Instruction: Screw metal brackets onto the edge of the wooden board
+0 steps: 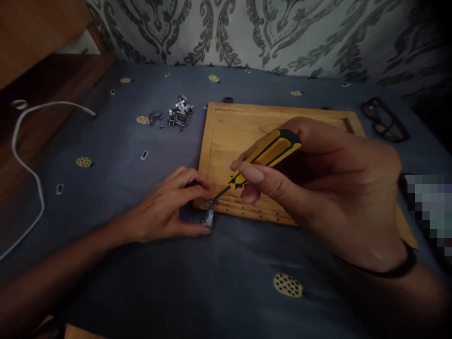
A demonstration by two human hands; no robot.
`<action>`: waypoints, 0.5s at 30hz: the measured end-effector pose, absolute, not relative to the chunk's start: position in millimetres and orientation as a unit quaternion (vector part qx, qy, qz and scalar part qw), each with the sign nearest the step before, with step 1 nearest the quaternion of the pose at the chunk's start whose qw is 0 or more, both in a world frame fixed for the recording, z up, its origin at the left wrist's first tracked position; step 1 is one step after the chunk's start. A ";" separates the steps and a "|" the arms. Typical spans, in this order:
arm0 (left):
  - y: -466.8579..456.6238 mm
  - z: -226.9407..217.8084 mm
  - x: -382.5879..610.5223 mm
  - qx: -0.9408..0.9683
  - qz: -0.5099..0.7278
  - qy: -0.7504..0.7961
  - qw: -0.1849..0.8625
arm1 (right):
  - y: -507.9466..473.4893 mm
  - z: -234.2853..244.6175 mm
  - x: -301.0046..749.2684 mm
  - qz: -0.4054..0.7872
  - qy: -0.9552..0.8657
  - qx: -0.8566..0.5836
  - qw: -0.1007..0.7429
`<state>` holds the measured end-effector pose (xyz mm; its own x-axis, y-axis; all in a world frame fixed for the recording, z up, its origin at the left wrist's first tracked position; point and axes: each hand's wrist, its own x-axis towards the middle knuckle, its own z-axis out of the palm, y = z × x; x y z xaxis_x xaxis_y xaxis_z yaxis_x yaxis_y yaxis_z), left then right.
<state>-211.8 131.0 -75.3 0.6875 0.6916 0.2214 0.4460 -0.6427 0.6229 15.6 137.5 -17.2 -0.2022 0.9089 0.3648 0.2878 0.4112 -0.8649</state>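
Right fingers (253,173) clamped on yellow-black screwdriver (270,153); left fingers (195,193) pinching metal fitting (209,218); cloth prints (144,155) too small to read.

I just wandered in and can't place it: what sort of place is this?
Probably a room in a home, though little of it shows: there is a blue cloth printed with yellow motifs, an ornate leaf-patterned backdrop behind it, and eyeglasses lying near the wooden panel.
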 end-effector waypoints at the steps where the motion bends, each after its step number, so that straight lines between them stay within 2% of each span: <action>1: 131.1 -75.0 -211.7 0.879 0.224 0.323 0.271 | 137.4 -17.4 15.9 0.335 -0.699 -0.426 0.467; 15: 131.9 -74.5 -211.1 0.879 0.230 0.314 0.276 | 131.5 -13.2 20.3 0.307 -0.753 -0.406 0.417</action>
<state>-211.1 131.9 -74.5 0.6974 0.6785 0.2308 0.4251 -0.6509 0.6290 20.3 131.5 -13.2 -0.3226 0.8674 0.3789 0.3556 0.4821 -0.8007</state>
